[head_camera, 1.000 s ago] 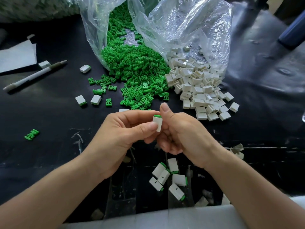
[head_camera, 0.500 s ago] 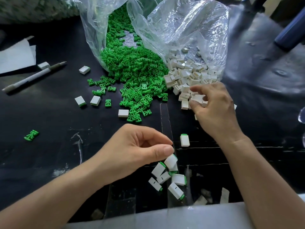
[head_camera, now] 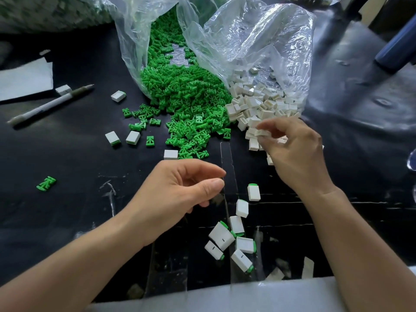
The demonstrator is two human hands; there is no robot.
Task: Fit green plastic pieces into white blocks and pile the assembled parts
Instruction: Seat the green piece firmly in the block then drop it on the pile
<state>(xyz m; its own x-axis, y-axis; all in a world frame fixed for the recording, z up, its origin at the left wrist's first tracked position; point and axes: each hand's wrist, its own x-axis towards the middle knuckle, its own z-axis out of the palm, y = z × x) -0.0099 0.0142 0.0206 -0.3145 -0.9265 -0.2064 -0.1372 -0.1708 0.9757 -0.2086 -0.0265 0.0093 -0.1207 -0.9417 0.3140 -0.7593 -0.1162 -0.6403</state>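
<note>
Green pieces (head_camera: 186, 104), white blocks (head_camera: 258, 102), black table (head_camera: 67, 176).

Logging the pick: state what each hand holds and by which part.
Right hand pinches a small white rectangular plastic block, thumb and forefinger on opposite faces; left hand holds nothing visible.

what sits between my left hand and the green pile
Head view: one white block lies between the left hand and the green pile.
</note>
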